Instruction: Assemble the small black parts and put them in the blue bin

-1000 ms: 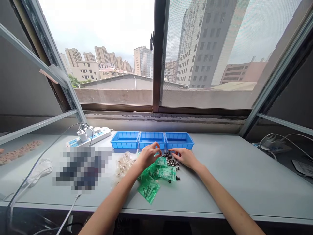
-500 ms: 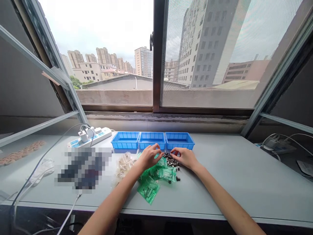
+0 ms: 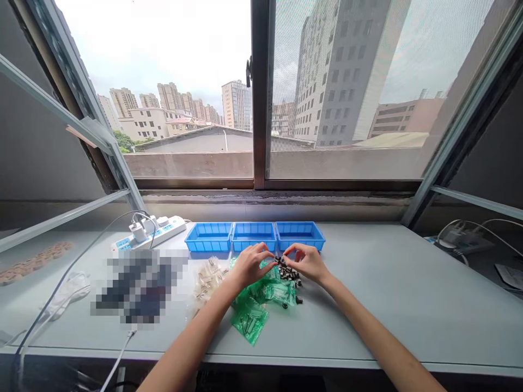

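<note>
My left hand (image 3: 254, 265) is over the green plastic packets (image 3: 280, 292), its thumb and fingertips pinched near a small dark piece. Facing it, my right hand (image 3: 307, 262) has its thumb and index finger closed at the edge of the pile of small dark metallic parts (image 3: 289, 273). Whatever lies between the fingertips of either hand is too small to make out. One green packet (image 3: 250, 321) with screw-like pieces inside lies nearest the front edge. Clear packets (image 3: 210, 280) with pale contents sit left of the green ones, partly behind my left forearm.
Three blue trays, left (image 3: 209, 238), middle (image 3: 254, 238) and right (image 3: 299, 237), stand side by side behind my hands. A white power strip (image 3: 169, 231), cables and a blurred dark patch (image 3: 141, 288) are on the left. A window frame (image 3: 261, 98) rises behind the table.
My hands have come slightly closer together over the dark parts, with the fingertips of both now nearly meeting. The whole view has shifted a little.
</note>
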Demonstrator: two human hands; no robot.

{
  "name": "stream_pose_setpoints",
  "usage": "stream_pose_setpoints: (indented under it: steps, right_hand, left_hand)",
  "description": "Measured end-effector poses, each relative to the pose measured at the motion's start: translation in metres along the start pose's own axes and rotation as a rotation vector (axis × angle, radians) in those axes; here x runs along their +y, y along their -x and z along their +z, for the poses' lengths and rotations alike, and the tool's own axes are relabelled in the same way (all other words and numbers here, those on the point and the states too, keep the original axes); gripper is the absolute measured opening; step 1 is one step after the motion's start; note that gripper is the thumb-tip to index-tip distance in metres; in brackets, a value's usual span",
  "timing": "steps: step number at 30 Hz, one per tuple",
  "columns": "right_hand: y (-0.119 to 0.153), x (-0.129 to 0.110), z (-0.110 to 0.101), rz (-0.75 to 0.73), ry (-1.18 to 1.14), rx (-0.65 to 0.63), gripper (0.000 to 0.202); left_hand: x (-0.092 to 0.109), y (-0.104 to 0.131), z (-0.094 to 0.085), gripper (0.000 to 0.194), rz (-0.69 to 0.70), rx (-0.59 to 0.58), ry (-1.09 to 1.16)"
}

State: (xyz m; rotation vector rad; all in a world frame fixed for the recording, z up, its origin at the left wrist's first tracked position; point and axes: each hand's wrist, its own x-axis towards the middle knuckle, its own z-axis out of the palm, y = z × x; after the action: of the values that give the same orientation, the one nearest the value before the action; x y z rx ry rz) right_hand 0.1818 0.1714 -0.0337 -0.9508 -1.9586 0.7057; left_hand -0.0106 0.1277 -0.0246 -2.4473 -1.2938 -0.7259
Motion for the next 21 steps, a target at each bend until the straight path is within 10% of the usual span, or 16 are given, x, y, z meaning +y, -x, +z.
stream_pose_setpoints:
  steps: [11,21]
  right_hand:
    - [0.0,-0.014,0.014,0.177,-0.433,-0.079,0.026]
    - [-0.001,-0.016,0.006,0.232,-0.375,-0.06,0.034]
  left_hand:
    - [0.007,-0.002,-0.003,0.019,0.028,0.142,0.009]
    - [0.002,-0.001,-0.003,0.013,-0.015,0.171,-0.008]
